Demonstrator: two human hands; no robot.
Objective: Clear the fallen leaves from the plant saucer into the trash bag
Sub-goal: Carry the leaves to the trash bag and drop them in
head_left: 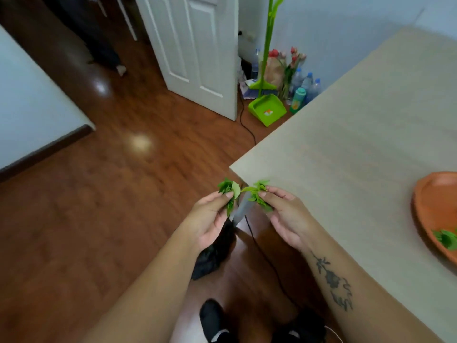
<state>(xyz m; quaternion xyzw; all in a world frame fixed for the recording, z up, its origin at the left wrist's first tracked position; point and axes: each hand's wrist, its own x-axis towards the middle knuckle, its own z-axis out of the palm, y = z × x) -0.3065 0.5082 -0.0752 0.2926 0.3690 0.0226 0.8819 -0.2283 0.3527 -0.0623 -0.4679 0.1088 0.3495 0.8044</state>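
My left hand (210, 219) pinches a bunch of green leaves (228, 190) off the table's corner, over the floor. My right hand (286, 214) holds a second bunch of green leaves (258, 195) close beside it. Below both hands a black trash bag (215, 253) lies crumpled on the wooden floor by the table leg. The orange plant saucer (425, 206) sits on the table at the right edge of the view, with a few green leaves (446, 238) left in it.
The beige table (346, 144) fills the right side. A green dustpan and broom (267, 108), bottles and flowers stand in the far corner by a white door (195, 50). A black cable (262, 246) runs across the floor. My black shoes (212, 320) are below.
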